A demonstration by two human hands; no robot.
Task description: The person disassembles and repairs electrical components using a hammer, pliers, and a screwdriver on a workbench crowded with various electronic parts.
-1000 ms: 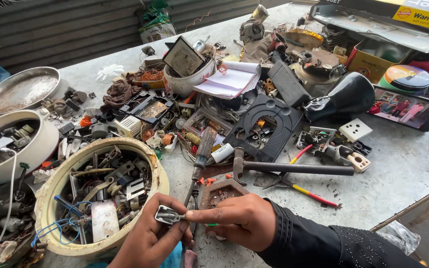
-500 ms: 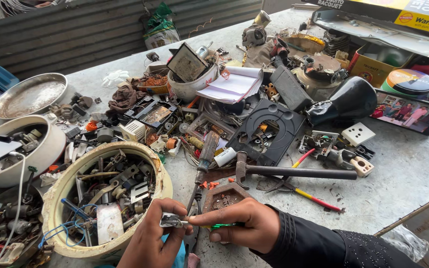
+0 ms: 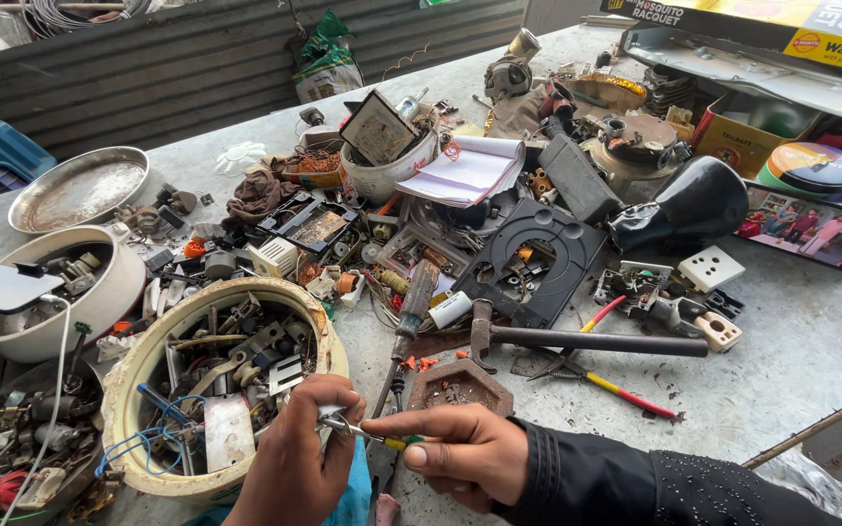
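Hands at near centre: left hand [image 3: 294, 458] pinched a small silver metal part [image 3: 333, 421]; right hand [image 3: 465, 450] gripped a thin green-handled screwdriver [image 3: 382, 438] against it, beside the round cream bowl of scrap parts [image 3: 148, 360] on the grey tabletop [image 3: 791, 341].

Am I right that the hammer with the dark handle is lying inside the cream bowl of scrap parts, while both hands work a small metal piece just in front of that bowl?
Not quite. In the head view the hammer lies flat on the table, to the right of the cream bowl, not in it. The rest holds: the left hand and right hand work a small metal piece in front of that bowl.
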